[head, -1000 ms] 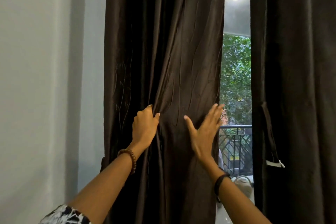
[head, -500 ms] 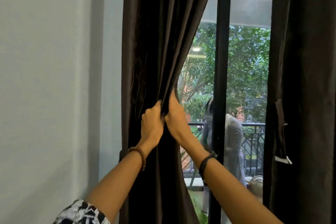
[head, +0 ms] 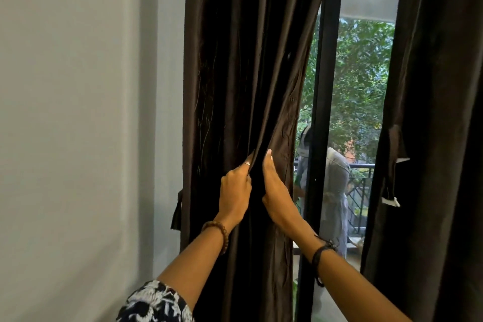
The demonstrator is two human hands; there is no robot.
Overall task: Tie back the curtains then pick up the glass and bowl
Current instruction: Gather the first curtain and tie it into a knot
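The dark brown left curtain (head: 248, 60) hangs bunched toward the wall. My left hand (head: 235, 188) grips its gathered folds at waist height. My right hand (head: 274, 188) presses the fabric's inner edge against the left hand, fingers wrapped round the bundle. A matching tie-back strap (head: 177, 212) dangles at the curtain's left edge by the wall. The right curtain (head: 439, 112) hangs loose, with its own tie-back strap (head: 392, 170) hanging from its inner edge. No glass or bowl is in view.
A pale wall (head: 78, 112) fills the left side. Between the curtains stands a black door frame (head: 321, 112) with glass. Beyond it are a balcony railing (head: 360, 186), trees and a person in grey (head: 334, 191).
The left curtain has been swept left and gathered, opening the window gap. My right hand moved from flat on the fabric to clasping the bundle beside the left hand.
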